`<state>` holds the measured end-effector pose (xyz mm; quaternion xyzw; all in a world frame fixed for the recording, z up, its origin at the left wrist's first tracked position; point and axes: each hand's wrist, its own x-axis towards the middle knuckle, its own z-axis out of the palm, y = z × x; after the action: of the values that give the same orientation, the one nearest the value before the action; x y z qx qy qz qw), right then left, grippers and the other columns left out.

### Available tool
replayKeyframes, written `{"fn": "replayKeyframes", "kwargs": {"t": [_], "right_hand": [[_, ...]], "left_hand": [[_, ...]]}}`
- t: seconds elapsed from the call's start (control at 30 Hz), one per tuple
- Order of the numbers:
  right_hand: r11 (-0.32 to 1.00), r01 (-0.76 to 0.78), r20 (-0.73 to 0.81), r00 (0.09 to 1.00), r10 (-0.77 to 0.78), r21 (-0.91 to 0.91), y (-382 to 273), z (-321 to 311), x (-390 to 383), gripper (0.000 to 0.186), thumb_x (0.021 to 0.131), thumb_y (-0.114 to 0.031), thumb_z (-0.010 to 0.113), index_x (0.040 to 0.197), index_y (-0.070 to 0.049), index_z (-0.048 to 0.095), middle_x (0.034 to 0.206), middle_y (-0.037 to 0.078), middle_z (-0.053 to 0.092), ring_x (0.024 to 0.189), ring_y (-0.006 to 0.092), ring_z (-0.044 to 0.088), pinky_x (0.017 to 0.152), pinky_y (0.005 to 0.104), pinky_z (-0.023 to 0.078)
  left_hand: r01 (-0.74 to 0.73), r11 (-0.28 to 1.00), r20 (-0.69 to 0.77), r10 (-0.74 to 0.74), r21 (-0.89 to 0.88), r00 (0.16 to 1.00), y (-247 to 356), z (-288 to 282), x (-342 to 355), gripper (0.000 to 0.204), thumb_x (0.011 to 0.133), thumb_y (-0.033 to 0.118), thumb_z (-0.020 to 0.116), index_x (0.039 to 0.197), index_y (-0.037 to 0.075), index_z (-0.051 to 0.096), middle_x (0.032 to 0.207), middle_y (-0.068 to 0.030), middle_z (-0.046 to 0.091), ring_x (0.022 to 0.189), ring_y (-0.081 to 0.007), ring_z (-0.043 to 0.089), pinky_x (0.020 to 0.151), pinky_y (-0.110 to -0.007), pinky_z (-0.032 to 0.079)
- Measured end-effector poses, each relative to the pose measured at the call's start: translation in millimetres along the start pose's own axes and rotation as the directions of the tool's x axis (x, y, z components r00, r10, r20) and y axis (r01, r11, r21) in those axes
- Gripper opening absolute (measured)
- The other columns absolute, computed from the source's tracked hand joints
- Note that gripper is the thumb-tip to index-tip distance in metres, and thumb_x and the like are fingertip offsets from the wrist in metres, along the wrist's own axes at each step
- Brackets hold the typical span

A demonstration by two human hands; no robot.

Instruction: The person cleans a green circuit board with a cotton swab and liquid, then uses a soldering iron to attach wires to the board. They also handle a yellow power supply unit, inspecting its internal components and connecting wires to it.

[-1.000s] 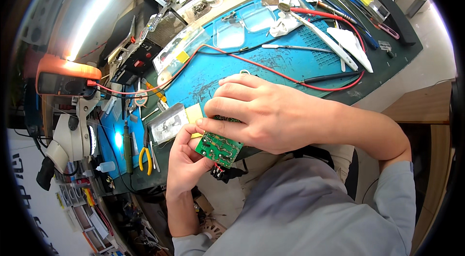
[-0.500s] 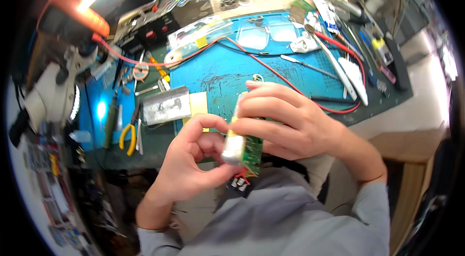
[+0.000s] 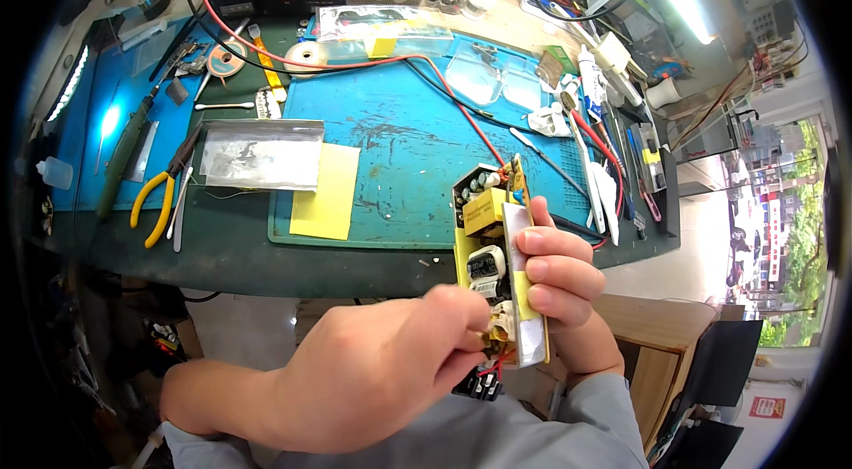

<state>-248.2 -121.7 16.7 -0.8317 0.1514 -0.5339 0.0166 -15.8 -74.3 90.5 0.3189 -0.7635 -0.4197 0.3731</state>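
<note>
My right hand (image 3: 564, 269) grips a power supply circuit board (image 3: 524, 291) by its long right edge, along a silver metal strip with yellow tape. The board is tilted upright in front of me, its component side facing left. On it show a yellow transformer (image 3: 485, 213) and a dark cylindrical capacitor (image 3: 485, 268). A black connector (image 3: 484, 385) hangs from red wires at its lower end. My left hand (image 3: 364, 362) is closed, fingertips pinched against the board's lower left part. Whatever those fingertips pinch is hidden behind the hand.
A silver metal tray-like cover (image 3: 262, 158) and a yellow sticky note (image 3: 327, 203) lie left on the blue work mat (image 3: 399, 158). Beside them are yellow-handled pliers (image 3: 153, 207) and tweezers (image 3: 182, 212). A red cable (image 3: 457, 101) crosses the mat; tools line the right side.
The view has swung to the right. The board has turned so its components face left; my right hand now holds its right edge, and my left hand has moved from its side to its lower end.
</note>
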Motion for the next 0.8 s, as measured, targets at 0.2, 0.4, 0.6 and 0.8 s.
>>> {"fn": "replayKeyframes", "kwargs": {"t": [0.2,0.4,0.6,0.8], "right_hand": [[0.979,-0.066,0.111,0.99,0.088,-0.194,-12,-8,-12,0.097,0.063,-0.015,0.1,0.131,-0.015,0.03,0.122,0.001,0.037,0.118,0.0143,0.05,0.116,0.0353,0.041],[0.939,-0.23,0.096,0.96,0.261,-0.257,-25,-15,-41,0.112,0.063,-0.023,0.099,0.155,-0.008,0.037,0.127,-0.004,0.038,0.125,0.0022,0.03,0.089,0.0093,0.027],[0.938,-0.194,0.112,0.966,0.235,-0.288,-19,-6,-18,0.105,0.062,-0.016,0.1,0.146,-0.011,0.037,0.125,-0.003,0.039,0.124,0.0027,0.039,0.094,0.0084,0.034],[0.953,-0.092,0.127,0.983,0.134,-0.29,-11,-3,1,0.093,0.064,-0.016,0.099,0.127,-0.016,0.03,0.122,0.003,0.04,0.115,0.0156,0.056,0.111,0.0315,0.049]], "left_hand": [[-0.163,0.985,-0.103,0.168,0.053,0.98,-10,17,-6,0.045,0.077,0.002,0.086,0.11,0.001,0.056,0.083,-0.008,0.071,0.065,-0.0221,0.071,0.052,-0.033,0.055],[-0.183,0.983,-0.138,0.186,0.031,0.973,-15,20,-6,0.043,0.077,0.002,0.086,0.109,0.002,0.057,0.082,-0.0072,0.072,0.065,-0.0224,0.071,0.051,-0.032,0.055],[-0.046,0.998,-0.12,0.052,0.049,0.991,-11,13,-5,0.042,0.076,0.004,0.088,0.106,0.002,0.059,0.084,-0.0065,0.072,0.065,-0.0205,0.072,0.054,-0.03,0.056],[0.015,1.0,-0.157,-0.019,-0.027,0.987,-10,13,-3,0.039,0.078,0.003,0.087,0.104,0.001,0.059,0.086,-0.0069,0.073,0.069,-0.0164,0.074,0.058,-0.027,0.058]]}}
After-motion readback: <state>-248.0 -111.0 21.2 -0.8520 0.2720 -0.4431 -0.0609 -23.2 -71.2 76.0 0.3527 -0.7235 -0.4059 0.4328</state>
